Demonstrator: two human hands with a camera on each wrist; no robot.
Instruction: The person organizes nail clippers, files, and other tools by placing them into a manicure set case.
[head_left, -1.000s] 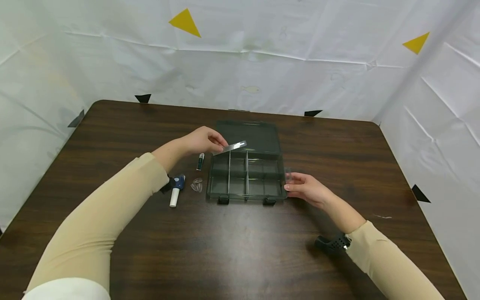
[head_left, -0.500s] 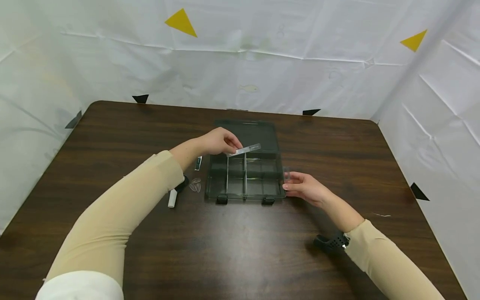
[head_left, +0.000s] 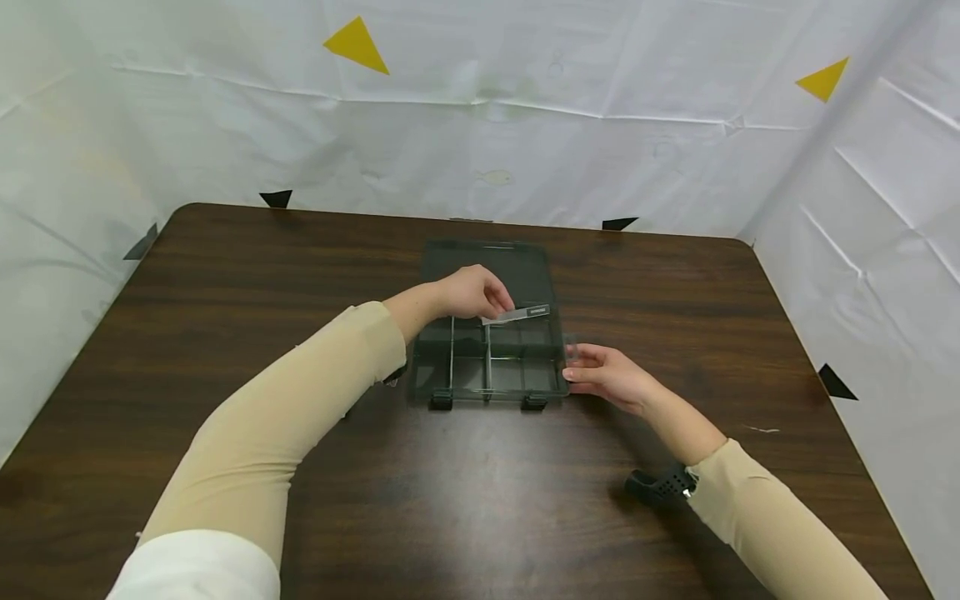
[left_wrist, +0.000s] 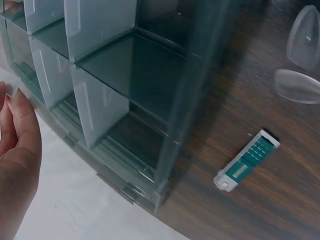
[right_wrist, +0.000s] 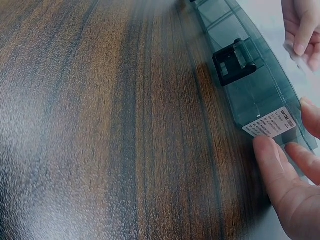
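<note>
1. The left hand (head_left: 471, 292) sits just above the middle of the head view, fingers pinched on one end of a clear divider strip (head_left: 517, 314). The strip juts toward the right of the frame, held nearly level over the back row of the organizer box (head_left: 487, 358), probably so it can line up with a slot there.

2. The box lies open at the centre of the frame on the dark wooden table (head_left: 225, 275), lid (head_left: 487, 262) folded flat behind it. Two upright dividers already stand in the tray, splitting it into compartments.

3. The right hand (head_left: 607, 377) rests at the right wall of the box, fingers fairly straight and touching the plastic; it seems to steady the box. In the right wrist view the fingertips (right_wrist: 267, 150) lie beside a white label (right_wrist: 270, 122) on that wall, with a black latch (right_wrist: 234, 60) further up the frame.

4. At the right of the left wrist view, beside the box, a small green-and-white tube (left_wrist: 246, 161) and two clear pads (left_wrist: 300, 60) lie on the wood.
</note>
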